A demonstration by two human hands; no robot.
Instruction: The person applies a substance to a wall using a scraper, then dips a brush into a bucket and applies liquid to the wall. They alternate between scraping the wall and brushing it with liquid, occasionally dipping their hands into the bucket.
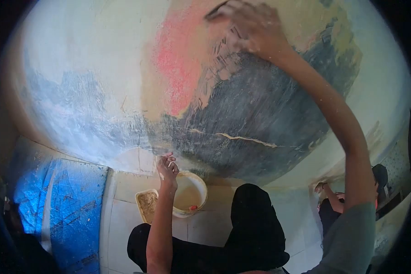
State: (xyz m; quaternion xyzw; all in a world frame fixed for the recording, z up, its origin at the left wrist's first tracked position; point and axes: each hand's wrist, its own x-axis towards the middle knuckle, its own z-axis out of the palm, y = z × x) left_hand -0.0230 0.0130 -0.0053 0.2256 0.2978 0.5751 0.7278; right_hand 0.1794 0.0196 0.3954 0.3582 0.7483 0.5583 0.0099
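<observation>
My right hand [253, 29] is raised against the wall and blurred by motion. Its fingers are closed on a dark, thin-edged scraper [217, 10], partly hidden by the hand. Under it the wall [242, 105] shows a big dark grey patch, ragged at the edges, beside a pink-red patch [178, 59]. My left hand [167, 169] is low by the foot of the wall, above a white bucket [204, 189]. Its fingers are loosely bent and apart, with nothing visible in them. The bucket holds cloudy liquid, and a small orange-red piece [193, 208] shows near its rim.
A shallow tub [138, 201] of tan paste stands left of the bucket. Blue sheeting [73, 205] covers the area at left. A pale crack [246, 139] runs across the lower wall. Another person [331, 208] sits at right, close to the wall.
</observation>
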